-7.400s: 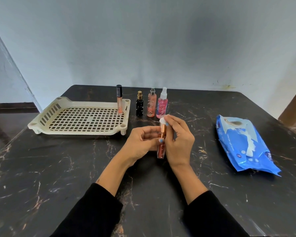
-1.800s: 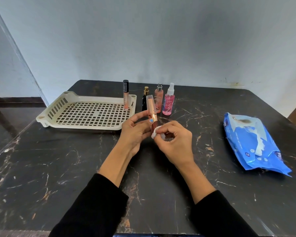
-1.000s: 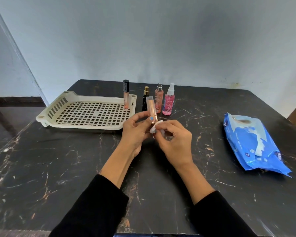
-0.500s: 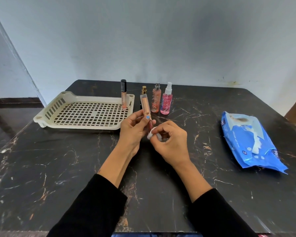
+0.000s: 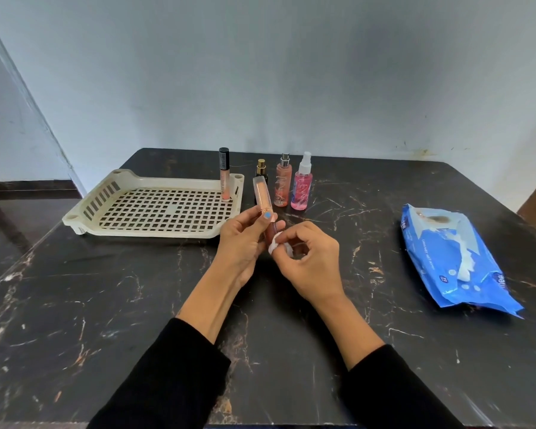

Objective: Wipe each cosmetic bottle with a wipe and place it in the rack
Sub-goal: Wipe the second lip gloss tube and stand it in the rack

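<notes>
My left hand grips the rose-gold tube upright above the table, just right of the rack; my right hand pinches the wipe against its lower end. Rubbing hard could twist it loose into the nearby bottles.

**Black marble table and what rests on it**

A black marble-patterned table with pale veins fills the lower frame. At left centre sits a cream slotted rack. Just right of it stand three bottles in a row: a small dark bottle, partly hidden, a peach spray bottle and a pink spray bottle. At the right edge lies a blue wipes pack.
</notes>
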